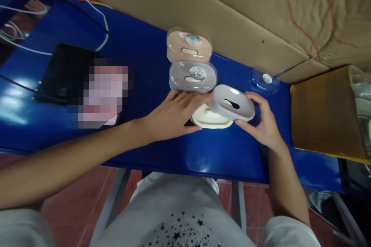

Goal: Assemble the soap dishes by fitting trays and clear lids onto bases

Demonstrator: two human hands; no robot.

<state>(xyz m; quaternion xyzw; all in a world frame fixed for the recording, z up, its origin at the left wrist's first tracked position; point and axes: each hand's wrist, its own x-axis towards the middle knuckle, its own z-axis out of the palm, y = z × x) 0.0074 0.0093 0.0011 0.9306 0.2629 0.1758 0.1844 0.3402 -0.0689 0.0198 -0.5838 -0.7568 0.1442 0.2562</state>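
My right hand (265,123) grips the right end of a glossy grey oval soap dish shell (246,110), thumb at the near rim and fingers at the far rim. A dark slot shows in its middle. Under its left part sits a cream soap dish base (213,121), partly covered by the shell. Reaching in from the left, my left hand (176,114) spans the base's left end, its thumb at the near side; the fingertips lie beside the grey shell. Just beyond are a grey lidded soap dish (181,79) and a peach one (176,46), both with round labels.
A clear lid (256,81) with a round label lies at the back right. Brown cardboard (232,19) lines the table's back, and an open carton (319,115) stands right. At left are a black tablet-like object (63,69), a blurred-out patch (101,92) and white cables (106,27).
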